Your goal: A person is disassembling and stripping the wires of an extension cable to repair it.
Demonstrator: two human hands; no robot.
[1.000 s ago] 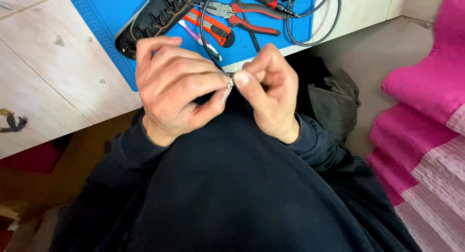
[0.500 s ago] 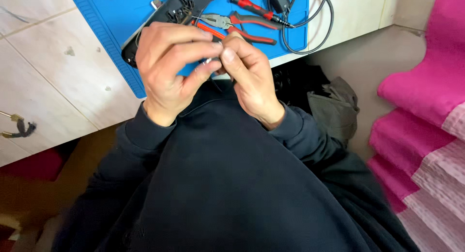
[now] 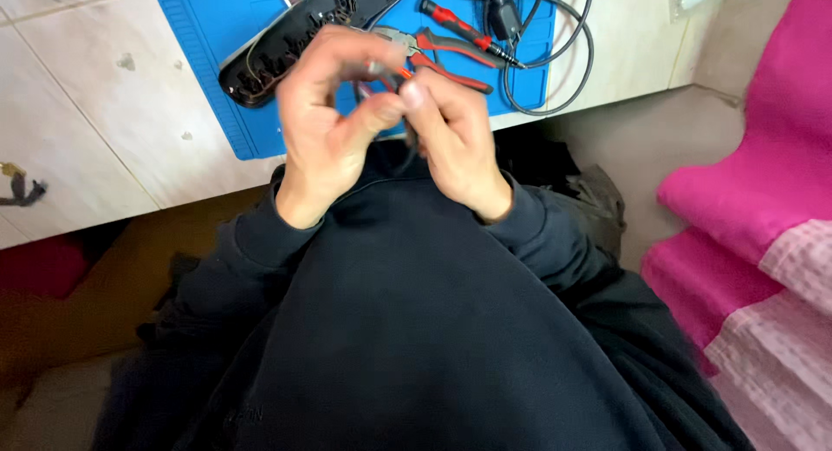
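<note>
Head view, looking down over a dark navy sweatshirt [image 3: 416, 330] toward the near edge of a pale tiled worktop [image 3: 87, 113]. Left hand [image 3: 334, 113] and right hand [image 3: 451, 135] raised together above that edge, fingertips meeting at the centre. Left hand curled, thumb pressed toward the forefinger, pinched on a small dark part [image 3: 381, 74] with thin wire; right hand likewise closed, thumb and forefinger gripping the same part from the opposite side. Exact kind of part not discernible, mostly hidden by the fingers. A short dark strand hanging below the right thumb, close against the sweatshirt collar. Behind the hands, flat on the worktop: a blue work mat [image 3: 225, 35] with ribbed border. On the mat, a long black housing [image 3: 286, 44], lying diagonally, partly covered by the left hand. To its right, red-handled pliers [image 3: 442, 57], handles pointing right, jaws hidden behind the fingers. Beyond the pliers, a screwdriver [image 3: 459, 26] with red-and-black handle, also diagonal. At the mat's right edge, a coiled black cable [image 3: 555, 70], looping partly off the mat onto the bare worktop. At far left on the tiles, a small dark clip-like object [image 3: 22, 187], well apart from everything else. At right, pink and pale-checked fabric [image 3: 763, 191], beside a grey floor [image 3: 624, 130].
</note>
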